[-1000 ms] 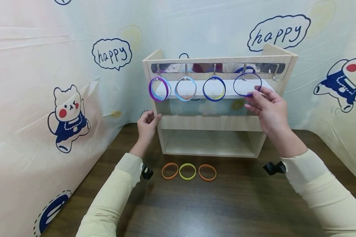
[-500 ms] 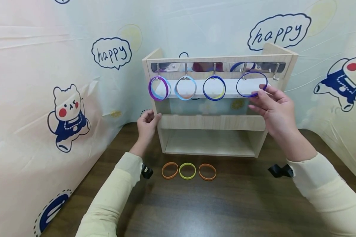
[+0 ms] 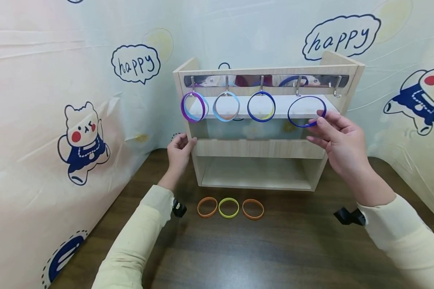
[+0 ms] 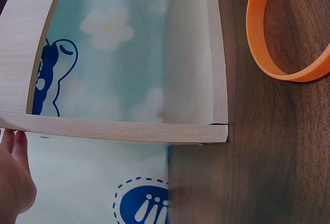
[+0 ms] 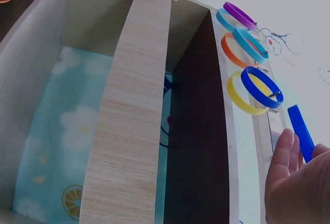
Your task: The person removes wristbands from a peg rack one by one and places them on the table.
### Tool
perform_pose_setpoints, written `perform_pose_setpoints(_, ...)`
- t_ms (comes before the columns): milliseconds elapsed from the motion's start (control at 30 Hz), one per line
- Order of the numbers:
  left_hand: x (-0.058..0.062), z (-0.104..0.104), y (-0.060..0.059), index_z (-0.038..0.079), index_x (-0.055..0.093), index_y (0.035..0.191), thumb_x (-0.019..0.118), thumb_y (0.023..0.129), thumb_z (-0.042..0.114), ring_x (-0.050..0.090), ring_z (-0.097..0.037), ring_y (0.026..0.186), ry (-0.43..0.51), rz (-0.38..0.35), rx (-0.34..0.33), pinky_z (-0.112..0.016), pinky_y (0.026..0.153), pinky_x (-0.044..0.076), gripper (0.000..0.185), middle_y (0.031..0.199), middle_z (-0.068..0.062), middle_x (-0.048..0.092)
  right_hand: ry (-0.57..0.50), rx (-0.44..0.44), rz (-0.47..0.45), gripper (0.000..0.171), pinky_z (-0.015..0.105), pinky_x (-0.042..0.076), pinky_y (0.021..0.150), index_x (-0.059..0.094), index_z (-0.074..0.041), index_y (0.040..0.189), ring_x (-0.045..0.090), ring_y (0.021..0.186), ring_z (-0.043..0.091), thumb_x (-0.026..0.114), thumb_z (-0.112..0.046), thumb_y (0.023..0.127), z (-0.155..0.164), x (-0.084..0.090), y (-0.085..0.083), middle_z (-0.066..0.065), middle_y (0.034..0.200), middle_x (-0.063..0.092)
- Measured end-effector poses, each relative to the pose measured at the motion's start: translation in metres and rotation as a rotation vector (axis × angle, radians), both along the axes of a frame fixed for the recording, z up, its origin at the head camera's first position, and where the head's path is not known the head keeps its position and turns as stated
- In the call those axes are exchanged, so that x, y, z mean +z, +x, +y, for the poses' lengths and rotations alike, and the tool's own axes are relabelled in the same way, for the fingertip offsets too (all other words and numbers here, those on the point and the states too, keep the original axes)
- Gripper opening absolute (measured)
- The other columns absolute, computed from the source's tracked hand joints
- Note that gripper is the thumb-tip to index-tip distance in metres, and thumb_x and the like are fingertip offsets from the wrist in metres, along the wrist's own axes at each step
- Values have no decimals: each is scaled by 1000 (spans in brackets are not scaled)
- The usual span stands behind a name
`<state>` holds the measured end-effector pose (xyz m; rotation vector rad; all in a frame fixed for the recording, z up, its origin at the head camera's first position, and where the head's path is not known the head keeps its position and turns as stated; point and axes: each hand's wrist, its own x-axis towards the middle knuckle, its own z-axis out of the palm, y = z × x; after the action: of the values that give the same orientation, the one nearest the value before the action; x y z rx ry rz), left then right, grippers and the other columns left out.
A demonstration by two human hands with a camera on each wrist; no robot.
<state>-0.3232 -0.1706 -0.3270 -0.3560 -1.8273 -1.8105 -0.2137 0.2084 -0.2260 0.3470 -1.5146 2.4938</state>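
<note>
My right hand (image 3: 345, 146) pinches a dark blue silicone wristband (image 5: 300, 131) by its lower right side, thumb against fingers. In the head view the band stands upright just below the fourth hook (image 3: 298, 86) of a small wooden rack (image 3: 260, 149). My left hand (image 3: 179, 154) grips the rack's left side panel, thumb on the front edge; most of its fingers are hidden behind the panel. Three hooks to the left bear paired bands: purple (image 3: 183, 108) with light blue, light blue (image 3: 215, 109) with orange, and blue (image 3: 249, 108) with yellow.
An orange band (image 3: 199, 208), a yellow-green band (image 3: 220, 210) and another orange band (image 3: 244, 210) lie in a row on the dark wood table (image 3: 238, 253) before the rack. A fifth hook (image 3: 337, 86) at the far right bears no band. Patterned cloth (image 3: 87, 60) surrounds the table.
My right hand has moved right and slightly down with the blue band. The band overlapped the fourth hook earlier and now sits lower, under its tip. My left hand has stayed on the panel.
</note>
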Motion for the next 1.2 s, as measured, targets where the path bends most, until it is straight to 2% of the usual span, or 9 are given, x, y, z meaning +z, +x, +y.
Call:
perform_pose_setpoints(433, 0, 0, 0, -4, 58, 103, 66, 80, 17, 56, -20, 82, -9, 10, 4, -26, 71, 49, 32, 95, -13, 60, 90, -1, 11, 40, 31, 50, 67, 52, 2, 115, 63, 80, 22, 64, -8, 78, -1, -16, 9, 13, 96, 62)
perform_pose_setpoints(700, -1, 0, -1, -1, 61, 100, 67, 79, 14, 57, -19, 81, 7, 49, -18, -25, 67, 49, 27, 93, -12, 61, 122, 18, 83, 34, 30, 50, 65, 53, 5, 113, 63, 75, 20, 60, -3, 81, -1, -28, 8, 13, 92, 64)
perform_pose_setpoints(1000, -2, 0, -3, 0, 61, 100, 66, 79, 15, 57, -19, 81, 1, 38, -10, -25, 68, 49, 27, 93, -11, 61, 252, -26, 41, 37, 29, 51, 65, 53, 5, 114, 62, 76, 19, 62, -9, 81, -1, -44, 10, 11, 97, 64)
perform_pose_setpoints(1200, -2, 0, -4, -6, 58, 102, 66, 79, 15, 57, -19, 81, 1, 37, -13, -25, 68, 48, 32, 94, -12, 61, 295, -35, 23, 41, 30, 51, 64, 49, 10, 115, 62, 73, 17, 62, -10, 81, -1, -58, 9, 9, 91, 64)
